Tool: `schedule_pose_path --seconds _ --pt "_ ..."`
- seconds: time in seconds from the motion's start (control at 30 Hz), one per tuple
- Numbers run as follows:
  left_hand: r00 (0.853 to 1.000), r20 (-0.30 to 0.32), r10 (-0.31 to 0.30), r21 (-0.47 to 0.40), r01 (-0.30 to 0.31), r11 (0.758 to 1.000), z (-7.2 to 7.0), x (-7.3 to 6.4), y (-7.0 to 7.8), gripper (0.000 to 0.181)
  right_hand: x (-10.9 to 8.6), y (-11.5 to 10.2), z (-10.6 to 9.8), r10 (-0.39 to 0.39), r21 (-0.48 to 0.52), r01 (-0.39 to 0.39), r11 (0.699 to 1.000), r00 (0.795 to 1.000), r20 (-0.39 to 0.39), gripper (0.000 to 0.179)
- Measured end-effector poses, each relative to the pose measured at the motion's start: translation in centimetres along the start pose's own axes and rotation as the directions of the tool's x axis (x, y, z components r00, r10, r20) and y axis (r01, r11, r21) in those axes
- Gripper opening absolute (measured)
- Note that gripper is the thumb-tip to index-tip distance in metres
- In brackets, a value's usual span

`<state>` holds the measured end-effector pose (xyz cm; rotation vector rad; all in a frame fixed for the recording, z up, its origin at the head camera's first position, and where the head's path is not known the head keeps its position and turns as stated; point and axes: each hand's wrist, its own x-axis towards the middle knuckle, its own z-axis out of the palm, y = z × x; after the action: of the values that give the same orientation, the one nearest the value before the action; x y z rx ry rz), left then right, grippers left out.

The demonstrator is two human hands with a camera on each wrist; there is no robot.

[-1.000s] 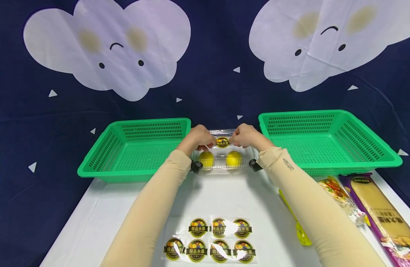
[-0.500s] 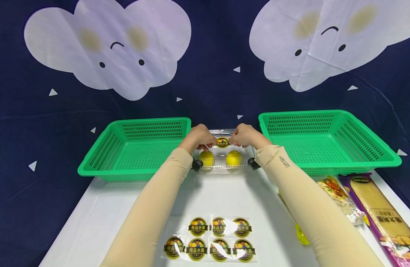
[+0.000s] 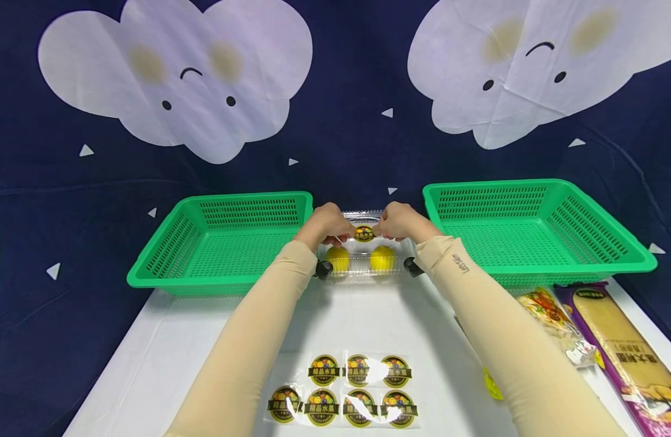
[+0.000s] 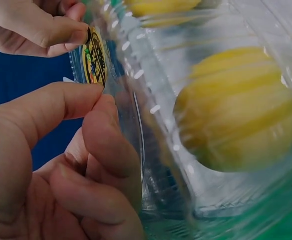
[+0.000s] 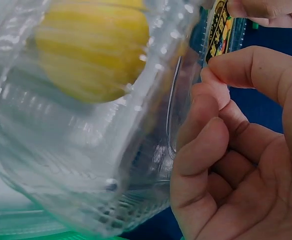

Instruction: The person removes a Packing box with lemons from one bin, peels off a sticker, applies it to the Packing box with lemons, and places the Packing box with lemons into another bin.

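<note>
Barely anything has shifted over the last second: the person's two forearms, in beige sleeves [image 3: 259, 340], have drawn very slightly inward, and the right one now hides more of a yellow packet [image 3: 492, 383] lying beside it. The round label [image 3: 364, 233], black and gold with a fruit picture, has stayed in place over the far part of a clear plastic box [image 3: 360, 265], at the back of the white desk [image 3: 363, 321].

Both hands hold the label by opposite sides. The left hand [image 3: 329, 223] pinches one edge between thumb and forefinger, its other fingers curled; the right hand [image 3: 400, 222] pinches the opposite edge in the same way. Such steadiness suggests careful positioning rather than a finished placement. Whether the label already touches the plastic cannot be told.

Two round yellow fruits [image 3: 338, 260] sit side by side within the box, nearer the viewer than the label. A green basket [image 3: 221, 283] stands to the left of the box and another green basket [image 3: 576, 269] to the right. Toward the viewer lies a clear sheet [image 3: 289, 367] with seven matching stickers [image 3: 321, 408]. At the right side lie a colourful food packet [image 3: 548, 315] and a long purple-edged pasta packet [image 3: 619, 346].
</note>
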<state>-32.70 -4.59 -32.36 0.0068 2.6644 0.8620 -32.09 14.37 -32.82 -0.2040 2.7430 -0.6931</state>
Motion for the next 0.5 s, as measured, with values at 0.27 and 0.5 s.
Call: schedule_pose_path --seconds 0.27,0.5 --pt "1.0 0.001 -0.005 0.031 0.004 1.0 0.13 0.3 -0.02 0.027 0.06 -0.07 0.09 0.006 -0.027 -0.006 1.0 1.0 -0.002 0.025" --pt "1.0 0.002 0.004 0.035 -0.004 0.999 0.15 0.1 -0.01 0.027 -0.06 -0.2 0.05 0.001 -0.034 -0.001 0.999 1.0 -0.011 0.027"
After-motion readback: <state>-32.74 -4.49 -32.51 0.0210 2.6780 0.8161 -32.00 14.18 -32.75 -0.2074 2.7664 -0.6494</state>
